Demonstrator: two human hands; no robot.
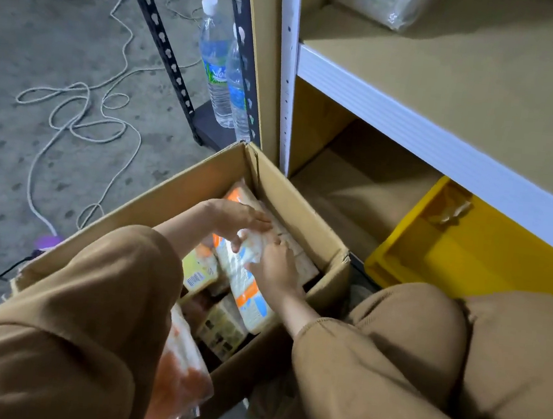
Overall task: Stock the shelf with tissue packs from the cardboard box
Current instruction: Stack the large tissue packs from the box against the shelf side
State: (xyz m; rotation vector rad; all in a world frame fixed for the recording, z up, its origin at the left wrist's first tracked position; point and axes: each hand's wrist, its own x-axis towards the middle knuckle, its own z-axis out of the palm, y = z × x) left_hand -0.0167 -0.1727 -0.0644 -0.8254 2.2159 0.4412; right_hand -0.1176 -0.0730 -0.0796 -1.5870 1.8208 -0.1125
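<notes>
An open cardboard box (174, 195) stands on the floor in front of the shelf (430, 133). Inside lie several tissue packs, white with orange and blue print. Both my hands reach into the box. My left hand (236, 217) lies over the far end of one long pack (244, 274), thumb under its edge. My right hand (274, 267) grips the same pack at its right side, fingers curled over it. A yellow-labelled pack (198, 271) sits beside it, partly hidden by my left sleeve. One wrapped pack (382, 2) lies on the upper shelf board.
A yellow plastic bin (461, 252) sits on the lowest shelf level at the right. Two water bottles (218, 66) stand by a black slotted rack post (156, 43). White cord (83, 114) loops over the concrete floor at left. My knees frame the box.
</notes>
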